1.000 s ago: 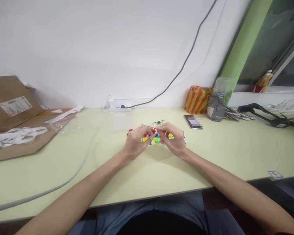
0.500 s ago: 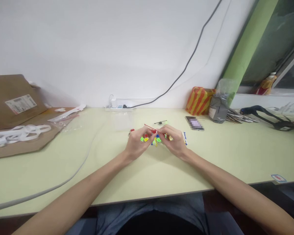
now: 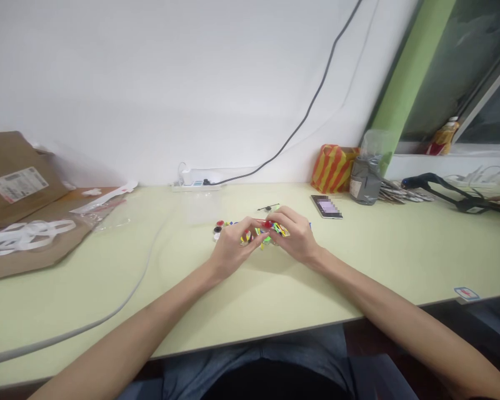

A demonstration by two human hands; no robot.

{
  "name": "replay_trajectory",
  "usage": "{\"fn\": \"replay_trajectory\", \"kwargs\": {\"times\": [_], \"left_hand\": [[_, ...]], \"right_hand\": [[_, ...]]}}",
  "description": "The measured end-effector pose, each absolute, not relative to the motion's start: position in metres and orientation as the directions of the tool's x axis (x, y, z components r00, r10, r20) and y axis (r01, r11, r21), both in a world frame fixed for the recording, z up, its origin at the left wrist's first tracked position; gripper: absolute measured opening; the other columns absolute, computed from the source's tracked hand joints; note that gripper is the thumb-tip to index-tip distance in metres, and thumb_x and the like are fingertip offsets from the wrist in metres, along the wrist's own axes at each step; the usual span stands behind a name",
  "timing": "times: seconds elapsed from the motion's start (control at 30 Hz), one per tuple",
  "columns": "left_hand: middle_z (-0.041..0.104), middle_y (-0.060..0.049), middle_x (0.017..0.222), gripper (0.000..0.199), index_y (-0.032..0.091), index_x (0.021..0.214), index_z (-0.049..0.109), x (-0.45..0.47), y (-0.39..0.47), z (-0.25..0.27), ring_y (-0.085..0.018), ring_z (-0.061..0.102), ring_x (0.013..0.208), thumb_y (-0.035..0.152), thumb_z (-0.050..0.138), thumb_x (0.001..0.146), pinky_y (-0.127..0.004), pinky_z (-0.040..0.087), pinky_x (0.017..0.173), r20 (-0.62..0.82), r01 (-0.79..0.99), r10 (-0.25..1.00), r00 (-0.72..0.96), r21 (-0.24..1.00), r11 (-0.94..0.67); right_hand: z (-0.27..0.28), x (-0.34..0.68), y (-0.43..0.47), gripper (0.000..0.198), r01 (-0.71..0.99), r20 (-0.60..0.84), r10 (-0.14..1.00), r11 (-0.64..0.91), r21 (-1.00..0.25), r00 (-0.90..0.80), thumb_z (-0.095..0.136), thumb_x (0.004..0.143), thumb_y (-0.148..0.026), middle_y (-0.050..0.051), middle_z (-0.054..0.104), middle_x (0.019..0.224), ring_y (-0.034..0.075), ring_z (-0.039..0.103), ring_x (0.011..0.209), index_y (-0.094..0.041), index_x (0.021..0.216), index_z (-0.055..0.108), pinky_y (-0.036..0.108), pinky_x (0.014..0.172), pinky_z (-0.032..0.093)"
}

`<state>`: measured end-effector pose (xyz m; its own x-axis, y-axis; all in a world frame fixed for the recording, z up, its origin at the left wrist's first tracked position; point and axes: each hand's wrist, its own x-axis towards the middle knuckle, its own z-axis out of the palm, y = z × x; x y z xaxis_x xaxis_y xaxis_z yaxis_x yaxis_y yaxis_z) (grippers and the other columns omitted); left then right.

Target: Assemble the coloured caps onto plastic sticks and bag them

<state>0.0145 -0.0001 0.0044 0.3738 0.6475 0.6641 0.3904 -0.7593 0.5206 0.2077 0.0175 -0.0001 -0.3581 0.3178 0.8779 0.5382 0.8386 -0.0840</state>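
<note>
Between my two hands is a small red plastic piece (image 3: 268,224) with a thin red bar reaching left. My left hand (image 3: 234,244) has its fingers closed around the bar side of it. Across from it, my right hand (image 3: 295,236) pinches the round red part, fingertips close to the left ones. Under and behind the fingers lie several small coloured plastic parts (image 3: 280,229), partly hidden. Left of my left hand are a red disc (image 3: 220,223), a black one (image 3: 217,229) and a white one (image 3: 216,236). A black disc with a thin bar (image 3: 268,208) lies just beyond my fingers.
A phone (image 3: 326,206) lies behind my right hand. Farther back are a striped bag (image 3: 332,168), a grey container (image 3: 365,180) and a black frame (image 3: 441,191). A power strip (image 3: 195,187) sits against the wall. Brown packaging (image 3: 16,183) and a grey cable (image 3: 120,303) are on the left.
The red bar, tilted up before, now lies nearly level between my hands. My fingers have shifted around the piece, uncovering more discs at the left. The view has turned slightly.
</note>
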Motion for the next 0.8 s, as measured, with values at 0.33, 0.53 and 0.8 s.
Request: {"fn": "replay_trajectory", "kwargs": {"times": [0.33,0.53,0.8], "left_hand": [[0.069,-0.001,0.1,0.019,0.023,0.115,0.059,0.007,0.009,-0.001,-0.012,0.063,0.08,0.024,0.053,0.098,-0.023,0.049,0.069,0.638,0.479,0.597,0.486,0.377,-0.793],[0.068,-0.002,0.101,0.026,0.023,0.119,0.06,0.005,0.011,0.003,-0.013,0.064,0.082,0.018,0.045,0.099,-0.024,0.046,0.069,0.648,0.593,0.55,0.527,0.184,-0.784],[0.067,-0.002,0.095,0.028,0.022,0.112,0.062,-0.002,0.015,0.0,-0.011,0.063,0.076,0.009,0.042,0.095,-0.023,0.043,0.061,0.675,0.617,0.523,0.521,0.126,-0.777]], "right_hand": [[-0.009,0.21,0.021,0.015,0.62,0.82,0.427,0.776,-0.116,-0.381,0.053,0.098,-0.025,0.002,0.061,0.078,0.012,0.053,0.065,-0.02,0.088,0.063,0.024,0.059,0.038],[-0.004,0.235,0.056,0.013,0.747,0.753,0.604,0.62,-0.237,-0.262,0.056,0.095,-0.031,0.003,0.065,0.088,0.014,0.059,0.074,-0.02,0.093,0.064,0.025,0.068,0.041],[-0.006,0.281,0.129,0.021,0.999,0.338,0.941,0.031,-0.036,-0.017,0.049,0.096,-0.023,0.013,0.07,0.106,0.023,0.063,0.098,-0.017,0.106,0.067,0.028,0.075,0.04]]}}
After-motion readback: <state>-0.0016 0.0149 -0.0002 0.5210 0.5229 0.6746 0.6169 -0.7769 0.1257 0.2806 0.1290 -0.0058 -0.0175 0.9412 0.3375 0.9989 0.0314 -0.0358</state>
